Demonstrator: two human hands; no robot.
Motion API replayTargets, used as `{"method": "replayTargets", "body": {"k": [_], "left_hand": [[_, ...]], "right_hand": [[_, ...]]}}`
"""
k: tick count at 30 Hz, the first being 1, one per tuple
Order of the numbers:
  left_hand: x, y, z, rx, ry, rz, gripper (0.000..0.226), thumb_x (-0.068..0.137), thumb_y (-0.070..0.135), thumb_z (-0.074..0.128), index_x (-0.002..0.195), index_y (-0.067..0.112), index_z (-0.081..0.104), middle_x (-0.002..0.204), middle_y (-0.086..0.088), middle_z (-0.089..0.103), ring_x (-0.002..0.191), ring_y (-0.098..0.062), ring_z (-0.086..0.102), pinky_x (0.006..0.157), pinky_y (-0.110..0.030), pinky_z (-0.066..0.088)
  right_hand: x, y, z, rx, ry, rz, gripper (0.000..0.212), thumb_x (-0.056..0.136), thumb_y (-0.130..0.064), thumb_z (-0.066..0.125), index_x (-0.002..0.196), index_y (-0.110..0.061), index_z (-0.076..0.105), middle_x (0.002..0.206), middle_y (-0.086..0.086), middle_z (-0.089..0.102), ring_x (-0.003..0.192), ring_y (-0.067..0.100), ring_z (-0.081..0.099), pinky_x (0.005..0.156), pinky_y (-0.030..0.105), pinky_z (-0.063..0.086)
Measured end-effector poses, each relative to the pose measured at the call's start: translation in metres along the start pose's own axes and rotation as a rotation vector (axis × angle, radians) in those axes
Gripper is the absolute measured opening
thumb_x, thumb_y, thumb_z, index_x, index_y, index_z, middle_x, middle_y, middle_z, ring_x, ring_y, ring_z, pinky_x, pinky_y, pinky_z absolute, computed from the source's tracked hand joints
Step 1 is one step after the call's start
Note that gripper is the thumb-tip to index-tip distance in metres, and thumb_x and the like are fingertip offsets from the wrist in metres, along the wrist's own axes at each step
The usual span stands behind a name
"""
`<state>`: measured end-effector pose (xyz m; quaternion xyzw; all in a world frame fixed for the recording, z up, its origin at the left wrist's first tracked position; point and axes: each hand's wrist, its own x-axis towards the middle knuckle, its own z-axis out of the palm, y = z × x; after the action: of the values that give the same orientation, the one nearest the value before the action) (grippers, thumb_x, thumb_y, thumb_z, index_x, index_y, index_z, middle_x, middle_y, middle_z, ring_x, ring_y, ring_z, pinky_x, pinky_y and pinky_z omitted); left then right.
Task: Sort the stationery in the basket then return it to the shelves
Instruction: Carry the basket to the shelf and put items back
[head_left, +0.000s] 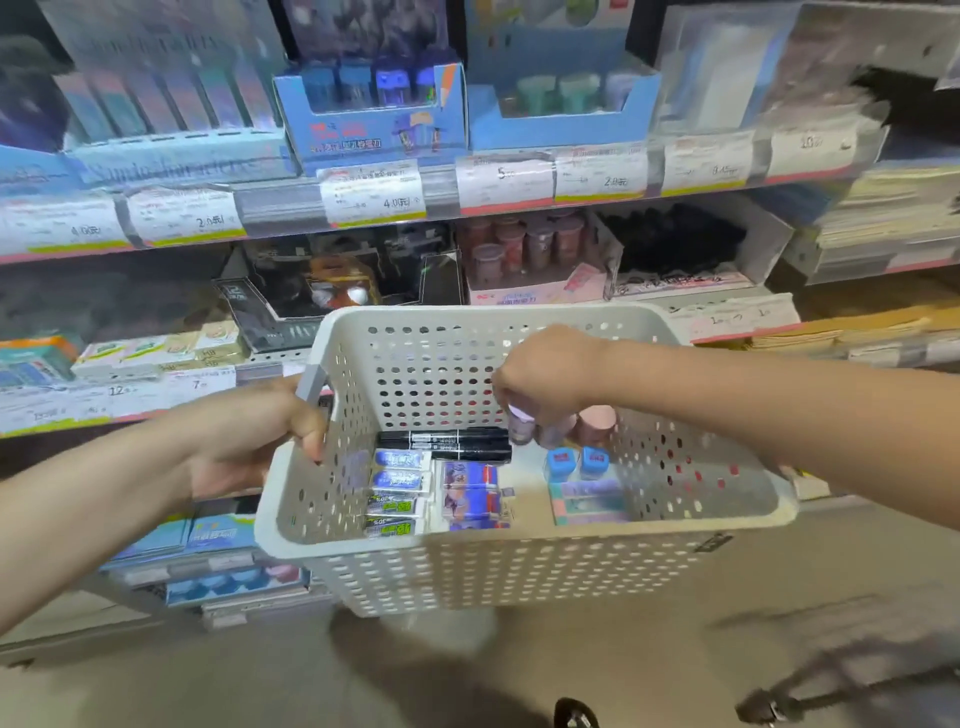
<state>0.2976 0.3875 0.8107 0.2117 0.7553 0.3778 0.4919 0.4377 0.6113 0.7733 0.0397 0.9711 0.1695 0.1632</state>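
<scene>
Fingertips of the right hand (545, 374) pinch together on a small lilac cup (521, 422), upright, at the frame's centre, just above the black markers (447, 444) on the basket (519, 566) floor. Its matching pink tubs (524, 241) sit in a tray on the shelf (291, 208) directly above in frame, beyond the basket's far wall, so the lift probably goes straight up and forward. 2 more pink cups (597, 423) stand just beside it. The left hand (270, 421) is wrapped tight around the basket's grey handle (311, 382) at centre left, too occupied to reach.
</scene>
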Motion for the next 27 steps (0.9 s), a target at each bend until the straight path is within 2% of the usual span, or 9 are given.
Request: {"method": "replayTargets", "body": {"k": [3, 7, 10, 13, 15, 19, 23, 26, 27], "left_hand": [[0.004, 0.006, 0.026, -0.055, -0.017, -0.001, 0.064, 0.041, -0.007, 0.047, 0.104, 0.002, 0.059, 0.081, -0.021, 0.060, 0.062, -0.029, 0.061, 0.052, -0.034, 0.054], [0.008, 0.010, 0.056, -0.099, -0.004, 0.011, 0.061, 0.044, -0.007, 0.046, 0.102, 0.006, 0.059, 0.074, -0.020, 0.060, 0.052, -0.025, 0.061, 0.048, -0.030, 0.052], [0.010, 0.010, 0.072, -0.125, 0.016, 0.001, 0.069, 0.044, -0.008, 0.046, 0.110, 0.005, 0.058, 0.079, -0.025, 0.061, 0.054, -0.028, 0.061, 0.047, -0.031, 0.052], [0.010, 0.010, 0.083, -0.157, 0.032, -0.024, 0.074, 0.044, -0.008, 0.045, 0.116, 0.008, 0.055, 0.072, -0.023, 0.062, 0.052, -0.028, 0.061, 0.045, -0.031, 0.052], [0.010, 0.010, 0.087, -0.154, 0.048, -0.031, 0.075, 0.045, -0.008, 0.044, 0.117, 0.012, 0.055, 0.066, -0.020, 0.061, 0.050, -0.027, 0.061, 0.045, -0.032, 0.051], [0.010, 0.010, 0.091, -0.157, 0.074, -0.043, 0.073, 0.046, -0.007, 0.045, 0.114, 0.018, 0.057, 0.063, -0.018, 0.061, 0.049, -0.025, 0.061, 0.044, -0.032, 0.051], [0.010, 0.007, 0.090, -0.161, 0.091, -0.049, 0.071, 0.045, -0.007, 0.045, 0.111, 0.017, 0.059, 0.068, -0.021, 0.063, 0.052, -0.027, 0.063, 0.045, -0.033, 0.053], [0.010, 0.005, 0.086, -0.179, 0.091, -0.052, 0.065, 0.044, -0.008, 0.044, 0.103, 0.012, 0.061, 0.069, -0.024, 0.064, 0.051, -0.029, 0.064, 0.044, -0.034, 0.053], [0.010, 0.005, 0.084, -0.185, 0.093, -0.053, 0.063, 0.044, -0.008, 0.043, 0.101, 0.011, 0.062, 0.070, -0.024, 0.065, 0.052, -0.030, 0.064, 0.045, -0.034, 0.054]], "right_hand": [[-0.011, 0.025, 0.010, 0.007, 0.081, -0.031, 0.029, 0.068, -0.041, 0.070, 0.090, -0.023, 0.065, 0.086, -0.004, 0.063, 0.077, 0.022, 0.061, 0.045, 0.020, 0.026], [-0.035, 0.060, 0.020, 0.113, 0.162, -0.092, 0.046, 0.061, -0.050, 0.074, 0.091, -0.019, 0.061, 0.093, -0.005, 0.052, 0.076, 0.020, 0.056, 0.047, 0.026, 0.030], [-0.052, 0.078, 0.025, 0.392, 0.213, -0.132, 0.047, 0.060, -0.042, 0.075, 0.097, -0.019, 0.058, 0.091, -0.006, 0.054, 0.077, 0.019, 0.056, 0.060, 0.033, 0.045], [-0.060, 0.092, 0.027, 0.763, 0.263, -0.140, 0.031, 0.066, -0.017, 0.073, 0.092, -0.019, 0.057, 0.081, -0.001, 0.065, 0.068, 0.015, 0.061, 0.063, 0.029, 0.050], [-0.060, 0.101, 0.025, 1.010, 0.344, -0.103, 0.028, 0.070, -0.004, 0.070, 0.091, -0.017, 0.057, 0.080, -0.004, 0.062, 0.064, 0.012, 0.056, 0.062, 0.023, 0.048], [-0.048, 0.115, 0.023, 1.312, 0.485, 0.018, 0.024, 0.077, 0.001, 0.066, 0.088, -0.017, 0.054, 0.077, -0.003, 0.056, 0.055, 0.009, 0.054, 0.054, 0.024, 0.048], [-0.022, 0.123, 0.031, 1.392, 0.467, 0.171, 0.023, 0.082, -0.009, 0.065, 0.102, -0.009, 0.054, 0.082, 0.003, 0.058, 0.064, 0.013, 0.061, 0.065, 0.028, 0.053], [-0.002, 0.127, 0.034, 1.438, 0.442, 0.280, 0.029, 0.081, -0.013, 0.066, 0.107, -0.004, 0.056, 0.087, 0.007, 0.060, 0.068, 0.014, 0.061, 0.061, 0.023, 0.052], [0.007, 0.129, 0.034, 1.419, 0.457, 0.304, 0.032, 0.080, -0.016, 0.068, 0.107, -0.001, 0.058, 0.086, 0.008, 0.060, 0.070, 0.016, 0.061, 0.064, 0.027, 0.053]]}}
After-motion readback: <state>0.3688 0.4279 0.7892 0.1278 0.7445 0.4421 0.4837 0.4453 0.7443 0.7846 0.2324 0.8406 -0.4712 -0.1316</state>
